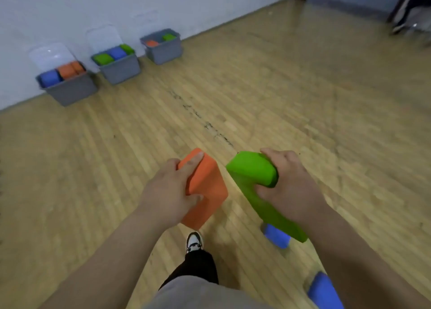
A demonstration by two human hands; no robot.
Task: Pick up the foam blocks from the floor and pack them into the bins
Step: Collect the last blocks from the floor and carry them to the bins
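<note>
- As both hands hold blocks up off the floor (279,87), I judge this to be the carry toward the bins.
- My left hand (168,192) grips the orange block (205,192), fingers curled over its top edge and thumb pressed on the near face. The block is tilted in the air ahead of my shoe (193,241).
- My right hand (289,180) is wrapped round the green blocks (251,168). They look like 2, a short 1 on a longer 1, with the thumb tucked between, but blur leaves me unsure.
- Being foam, they should be light, soft and grippy, and not fragile. I would squeeze across the narrow width near the middle, since a long block held by its end will sag.
- 1 blue block (277,237) lies on the floor near the green blocks' low end, and a 2nd blue block (324,290) lies nearer me.
- The 3 bins stand by the wall, well apart from my hands. The left bin (70,91) and middle bin (121,71) look nearly full, and the far bin (164,51) seems roomiest.
</note>
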